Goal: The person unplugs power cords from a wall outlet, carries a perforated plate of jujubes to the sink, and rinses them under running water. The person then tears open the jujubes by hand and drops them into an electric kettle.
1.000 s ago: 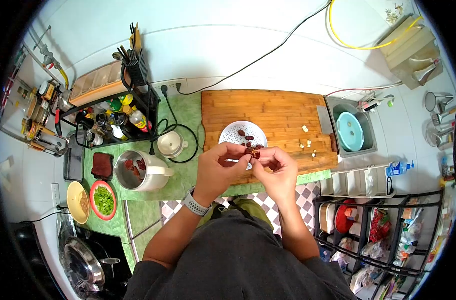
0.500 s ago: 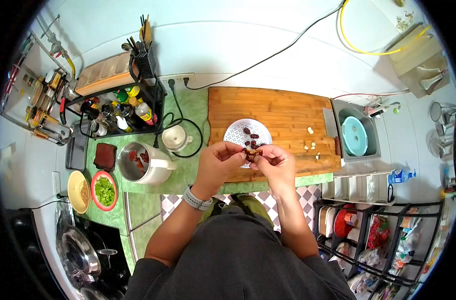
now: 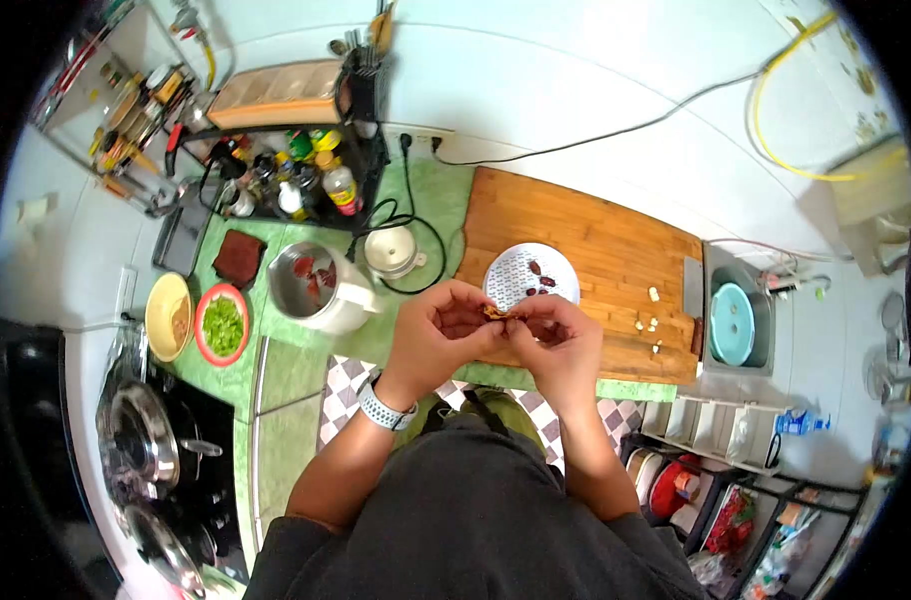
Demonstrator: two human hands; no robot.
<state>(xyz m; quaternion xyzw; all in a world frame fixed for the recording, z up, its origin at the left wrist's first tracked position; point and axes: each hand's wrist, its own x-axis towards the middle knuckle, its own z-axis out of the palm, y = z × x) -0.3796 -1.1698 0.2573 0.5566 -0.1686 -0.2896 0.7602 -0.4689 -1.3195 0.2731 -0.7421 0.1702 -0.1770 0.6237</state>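
Observation:
My left hand (image 3: 441, 335) and my right hand (image 3: 556, 345) meet in front of me, both with pinched fingers. Between their fingertips is a torn-open red date (image 3: 495, 313), its yellowish-brown flesh showing. Just beyond them sits a white perforated plate (image 3: 508, 273) with several whole red dates (image 3: 536, 268) on it; the hands hide its near edge. To the left, a white blender jug (image 3: 343, 310) with a steel inside holds several reddish date pieces (image 3: 316, 278).
The plate rests on a wooden board (image 3: 616, 260) with several pale bits (image 3: 654, 294) at right. Leftward are a lid (image 3: 391, 250), a bowl of chopped greens (image 3: 223, 325), a yellow bowl (image 3: 169, 317) and a bottle rack (image 3: 296, 180). A sink (image 3: 761, 330) lies right.
The view has turned, so the counter appears shifted. Both hands have drawn from over the plate towards the jug side and its near edge, still gripping the date.

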